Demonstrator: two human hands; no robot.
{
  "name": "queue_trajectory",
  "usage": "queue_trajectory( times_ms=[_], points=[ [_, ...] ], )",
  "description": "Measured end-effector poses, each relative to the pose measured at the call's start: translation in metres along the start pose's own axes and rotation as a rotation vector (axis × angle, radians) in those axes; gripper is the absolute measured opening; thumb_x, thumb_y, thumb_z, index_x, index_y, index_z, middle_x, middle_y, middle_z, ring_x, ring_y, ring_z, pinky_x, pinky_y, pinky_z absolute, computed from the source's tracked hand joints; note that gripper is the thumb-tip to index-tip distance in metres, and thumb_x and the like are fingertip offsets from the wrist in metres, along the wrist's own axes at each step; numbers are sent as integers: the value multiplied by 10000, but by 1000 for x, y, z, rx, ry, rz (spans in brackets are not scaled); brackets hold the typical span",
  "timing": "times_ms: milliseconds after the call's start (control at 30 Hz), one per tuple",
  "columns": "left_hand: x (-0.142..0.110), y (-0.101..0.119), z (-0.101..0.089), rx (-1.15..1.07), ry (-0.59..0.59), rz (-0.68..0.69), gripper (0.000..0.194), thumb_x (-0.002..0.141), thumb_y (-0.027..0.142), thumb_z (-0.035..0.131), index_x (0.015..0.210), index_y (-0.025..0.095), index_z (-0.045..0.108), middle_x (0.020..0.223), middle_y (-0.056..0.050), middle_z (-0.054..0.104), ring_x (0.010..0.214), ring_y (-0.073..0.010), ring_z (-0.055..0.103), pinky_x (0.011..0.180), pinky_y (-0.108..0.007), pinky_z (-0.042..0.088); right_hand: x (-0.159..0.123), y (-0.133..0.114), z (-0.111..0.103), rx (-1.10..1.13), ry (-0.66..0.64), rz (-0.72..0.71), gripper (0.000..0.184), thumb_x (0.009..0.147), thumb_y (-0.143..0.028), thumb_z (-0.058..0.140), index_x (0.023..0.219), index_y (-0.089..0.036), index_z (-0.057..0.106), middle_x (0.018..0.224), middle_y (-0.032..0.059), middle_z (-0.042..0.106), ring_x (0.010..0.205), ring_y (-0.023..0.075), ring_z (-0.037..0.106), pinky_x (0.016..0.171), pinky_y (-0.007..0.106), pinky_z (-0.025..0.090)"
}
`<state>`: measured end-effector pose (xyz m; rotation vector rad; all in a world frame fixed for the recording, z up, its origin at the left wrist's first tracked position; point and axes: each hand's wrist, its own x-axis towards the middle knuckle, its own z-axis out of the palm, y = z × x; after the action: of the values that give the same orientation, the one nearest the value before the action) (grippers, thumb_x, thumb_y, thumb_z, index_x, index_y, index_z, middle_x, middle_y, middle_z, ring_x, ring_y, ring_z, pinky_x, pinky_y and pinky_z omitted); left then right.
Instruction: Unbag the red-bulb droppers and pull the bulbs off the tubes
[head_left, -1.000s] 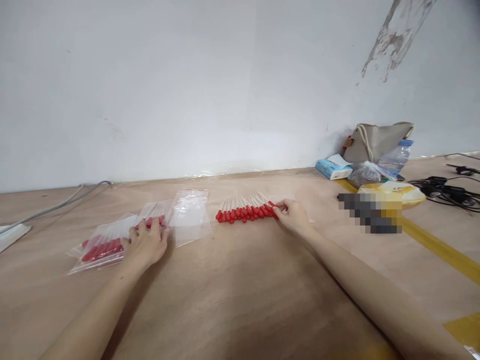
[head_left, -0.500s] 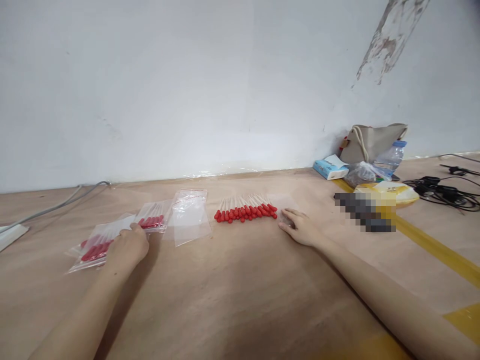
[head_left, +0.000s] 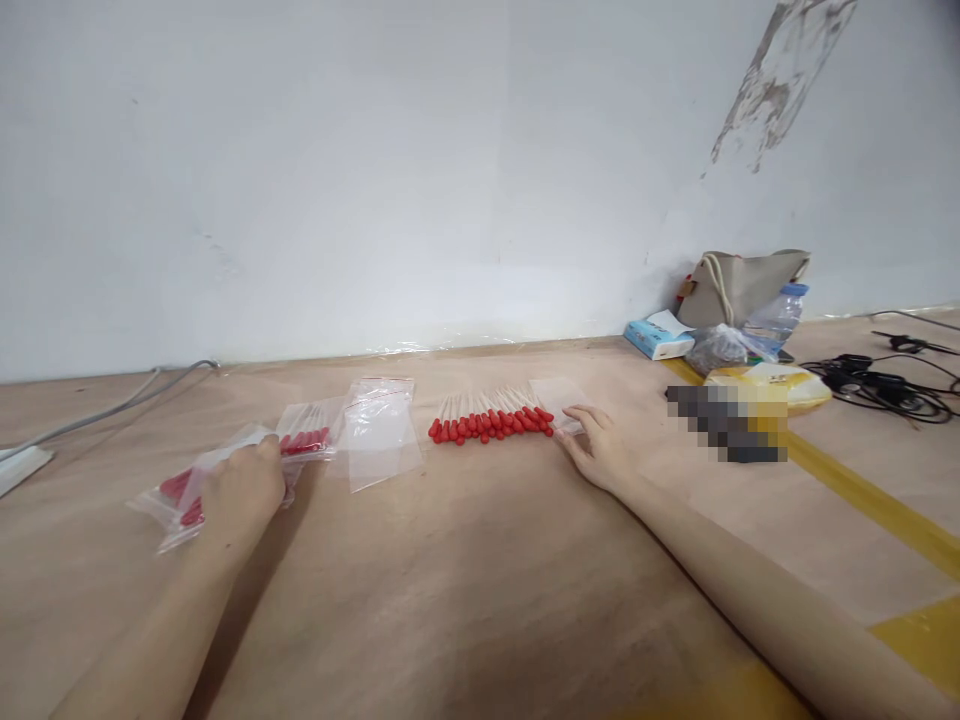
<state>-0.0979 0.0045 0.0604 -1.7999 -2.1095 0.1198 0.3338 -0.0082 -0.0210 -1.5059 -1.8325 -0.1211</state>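
Note:
My left hand [head_left: 244,487] is closed on a clear zip bag [head_left: 174,528] with red-tipped sticks inside; its fingers hide part of the bag. Just beyond the knuckles, another filled zip bag [head_left: 304,432] lies flat. To its right are overlapping zip bags [head_left: 379,440] with no sticks visible in them. A row of loose red-tipped sticks [head_left: 491,425] lies in the middle, pale stems pointing towards the wall. At the row's right end my right hand [head_left: 602,452] rests open, fingers apart. Under its fingertips is a clear plastic sheet or bag [head_left: 559,395].
At the back right stand a blue tissue pack [head_left: 660,335], a grey bag [head_left: 750,285] and a plastic bottle [head_left: 784,310]. A yellow packet [head_left: 772,385] and black cables [head_left: 885,385] lie nearby. A grey cable [head_left: 120,408] runs along the left.
My left hand has gone from spread over the filled bags to gripping one, which has shifted and tilted. My right hand has let go of the row's end stick and moved slightly right.

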Motion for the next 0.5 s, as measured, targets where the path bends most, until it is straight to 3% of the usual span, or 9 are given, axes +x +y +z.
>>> queue_trajectory(
  times_ms=[100,167,233,333,400,500],
  points=[
    [-14,17,-25,-95,158,60,398,835,103,227,1136,98,487,892,-153,608,747,-299,594,590,-350,427,-8,-16,-3,95,84,-30,305,813,-385,467,1016,-178,565,1038,114,583,1009,229,520,915,420,379],
    [-32,37,-37,-191,285,154,405,846,131,272,1212,99,444,935,-153,607,767,-288,593,628,-367,444,-14,-33,-4,240,52,4,266,802,-386,488,961,-194,581,986,100,594,950,218,545,876,399,415],
    [-53,61,-38,-308,482,331,415,852,105,279,1227,132,454,985,-139,611,824,-264,594,702,-369,456,-20,-54,-4,463,-86,138,262,791,-415,509,931,-207,582,906,80,603,838,196,580,792,369,466],
    [-83,94,-27,-503,717,801,414,854,68,327,1233,163,466,1038,-109,621,952,-212,584,844,-324,445,-28,-84,-5,986,-407,484,396,768,-471,538,1062,-207,508,913,62,604,713,160,615,684,336,511],
    [-97,108,-17,-608,759,1026,411,853,72,370,1247,155,452,1055,-107,625,1006,-202,571,897,-319,432,-31,-96,-6,1291,-544,659,451,756,-492,548,1095,-206,466,893,49,608,722,157,634,706,332,516],
    [-105,118,-8,-748,631,1254,391,864,93,368,1232,184,467,1053,-91,635,998,-177,581,909,-315,443,-30,-98,-9,1467,-565,831,409,732,-444,602,1036,-208,462,804,15,614,664,138,637,659,304,523]
  ],
)
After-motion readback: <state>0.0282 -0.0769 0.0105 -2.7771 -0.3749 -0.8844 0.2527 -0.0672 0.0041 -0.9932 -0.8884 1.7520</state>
